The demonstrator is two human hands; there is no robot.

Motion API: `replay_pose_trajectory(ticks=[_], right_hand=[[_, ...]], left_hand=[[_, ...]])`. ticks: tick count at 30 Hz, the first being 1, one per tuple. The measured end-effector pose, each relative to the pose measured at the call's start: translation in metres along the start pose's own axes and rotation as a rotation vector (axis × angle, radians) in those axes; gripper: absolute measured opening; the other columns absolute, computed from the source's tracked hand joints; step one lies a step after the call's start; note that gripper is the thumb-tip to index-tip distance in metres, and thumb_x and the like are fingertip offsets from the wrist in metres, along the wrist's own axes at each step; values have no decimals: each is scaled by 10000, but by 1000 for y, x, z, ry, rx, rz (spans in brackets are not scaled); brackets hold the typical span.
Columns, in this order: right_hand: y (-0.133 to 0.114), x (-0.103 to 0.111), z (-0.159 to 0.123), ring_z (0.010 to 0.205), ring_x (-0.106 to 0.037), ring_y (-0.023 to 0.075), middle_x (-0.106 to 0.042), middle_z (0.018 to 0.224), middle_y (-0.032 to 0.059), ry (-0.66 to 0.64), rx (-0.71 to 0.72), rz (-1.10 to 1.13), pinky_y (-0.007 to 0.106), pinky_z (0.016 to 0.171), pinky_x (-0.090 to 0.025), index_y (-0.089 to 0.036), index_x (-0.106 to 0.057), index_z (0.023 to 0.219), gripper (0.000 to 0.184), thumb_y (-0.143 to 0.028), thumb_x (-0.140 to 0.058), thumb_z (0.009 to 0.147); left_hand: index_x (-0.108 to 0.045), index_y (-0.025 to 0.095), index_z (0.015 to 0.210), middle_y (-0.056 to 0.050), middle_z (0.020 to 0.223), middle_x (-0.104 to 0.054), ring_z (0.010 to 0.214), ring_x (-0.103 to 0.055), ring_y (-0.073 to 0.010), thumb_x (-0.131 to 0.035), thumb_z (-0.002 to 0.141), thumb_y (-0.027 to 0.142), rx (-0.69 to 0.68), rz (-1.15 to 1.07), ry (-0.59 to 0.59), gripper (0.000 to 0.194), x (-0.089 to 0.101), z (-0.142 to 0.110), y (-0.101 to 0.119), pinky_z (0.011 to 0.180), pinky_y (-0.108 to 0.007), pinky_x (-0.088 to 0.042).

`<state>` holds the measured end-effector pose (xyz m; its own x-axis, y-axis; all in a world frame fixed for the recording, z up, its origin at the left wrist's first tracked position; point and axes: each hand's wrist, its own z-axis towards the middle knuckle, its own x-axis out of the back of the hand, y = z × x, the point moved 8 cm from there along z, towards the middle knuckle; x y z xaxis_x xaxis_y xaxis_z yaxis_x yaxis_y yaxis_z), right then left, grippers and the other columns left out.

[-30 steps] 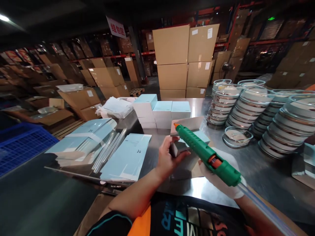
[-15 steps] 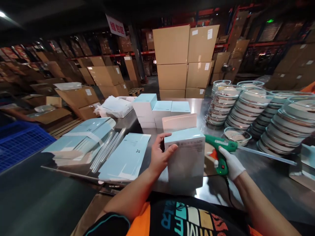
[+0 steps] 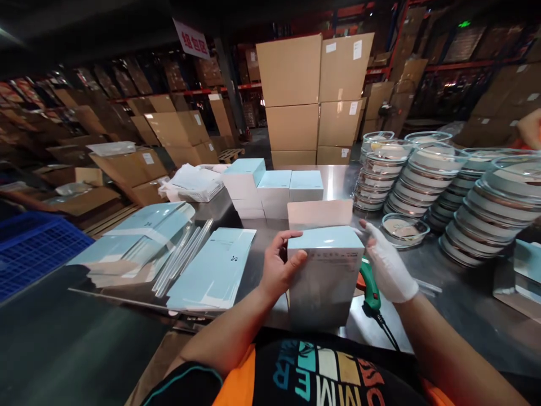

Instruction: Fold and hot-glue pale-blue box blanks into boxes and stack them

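Observation:
A light-blue and white carton box (image 3: 325,282) stands upright before me, its raised flap (image 3: 320,213) showing pale inside at the far side. My left hand (image 3: 281,262) grips the box's left side, thumb on the near face and fingers around the far edge. White-gloved, my right hand (image 3: 389,268) holds the box's upper right edge, its fingertips bare and partly hidden behind the corner. Under that hand a green glue gun (image 3: 371,287) with an orange trigger lies on the metal table (image 3: 266,230), its front end covered by the box and glove.
Finished-looking blue boxes (image 3: 274,194) stand beyond. Flat blue cartons (image 3: 213,268), clear glue sticks (image 3: 181,256) and a banded carton stack (image 3: 143,228) lie left. Stacked round glass containers (image 3: 426,175) rise right, a single one (image 3: 404,228) nearer. A blue crate (image 3: 40,248) sits far left.
My right hand has let go of the glue gun, now lying on the table, and moved up-left onto the box's right edge. The box has shifted slightly right with my left hand.

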<state>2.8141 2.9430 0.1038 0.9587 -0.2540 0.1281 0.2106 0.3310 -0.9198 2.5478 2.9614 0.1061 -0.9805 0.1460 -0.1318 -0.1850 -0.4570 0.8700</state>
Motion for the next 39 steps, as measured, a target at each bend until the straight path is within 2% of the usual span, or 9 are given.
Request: replay_pose_trajectory(ticks=[4, 10, 14, 20, 28, 32, 35, 37, 39], right_hand=[[-21, -40, -2, 1246, -687, 318, -740, 1312, 86, -133, -84, 65, 435, 1040, -605, -233, -665, 1327, 549, -569, -680, 893], [-16, -30, -11, 1287, -672, 320, -698, 1366, 126, -208, 280, -63, 452, 1103, -571, -225, -658, 1354, 629, -621, -844, 901], [-26, -27, -35, 1493, -561, 281, -575, 1593, 124, -280, 601, -191, 444, 1240, -483, -297, -651, 1438, 506, -306, -844, 971], [-44, -35, -46, 1479, -593, 260, -593, 1599, 72, -368, 602, -148, 464, 1222, -518, -402, -702, 1448, 533, -71, -673, 1031], [-46, -52, -53, 1553, -513, 297, -477, 1716, 63, -373, 648, -238, 551, 1292, -450, -473, -465, 1684, 686, -254, -684, 1072], [-11, -53, -21, 1567, -504, 314, -439, 1740, 123, -544, 442, -172, 531, 1287, -452, -347, -219, 1800, 852, -679, -559, 1092], [49, 6, 44, 1542, -523, 313, -534, 1662, 158, -312, 145, -504, 525, 1283, -440, -198, -452, 1695, 750, -668, -265, 1142], [82, 64, 76, 1643, -288, 456, -377, 1712, 320, -86, 36, -710, 662, 1347, -212, 1, -495, 1607, 754, -500, -537, 1045], [115, 111, 85, 1588, -312, 484, -413, 1660, 348, 4, -150, -1135, 699, 1275, -272, -4, -607, 1459, 626, -426, -562, 999]], left_hand=[[-758, 203, 1112, -69, 1005, -708, 916, -671, -221, -857, 827, 709, -110, 94, -46, 589, -4, -6, -8, 833, -314, -520], [-659, 225, 1165, -128, 1323, -688, 1252, -701, -265, -872, 903, 543, -342, 11, -33, 463, 7, -10, -15, 1043, -380, -557], [-654, 296, 1367, -79, 1220, -743, 1209, -740, -237, -874, 929, 476, -453, -7, -109, 522, 8, -5, -6, 1071, -402, -581], [-840, 274, 1182, -113, 1206, -790, 1307, -710, -300, -763, 1024, 404, -583, 56, -295, 219, 0, -5, 10, 1119, -508, -576], [-807, 251, 1052, -131, 1366, -773, 1459, -597, -413, -946, 797, 566, -319, 635, -625, 428, -27, 16, 41, 1316, -678, -302], [-757, 276, 1370, -114, 1359, -769, 1241, -726, -382, -1002, 742, 334, -251, 668, -850, 676, -46, 16, 64, 1160, -522, -500], [-738, 252, 1411, -92, 1201, -772, 1146, -731, -332, -1030, 697, 343, -236, 526, -465, 776, -7, 43, 83, 1108, -442, -535], [-626, 230, 1521, -77, 1224, -733, 1195, -686, -283, -1034, 694, 374, -322, 352, -41, 933, 44, 58, 93, 1133, -406, -532], [-435, 236, 1643, -70, 1354, -685, 1256, -640, -232, -1049, 662, 366, -364, 154, 248, 1165, 85, 61, 82, 1155, -376, -522]])
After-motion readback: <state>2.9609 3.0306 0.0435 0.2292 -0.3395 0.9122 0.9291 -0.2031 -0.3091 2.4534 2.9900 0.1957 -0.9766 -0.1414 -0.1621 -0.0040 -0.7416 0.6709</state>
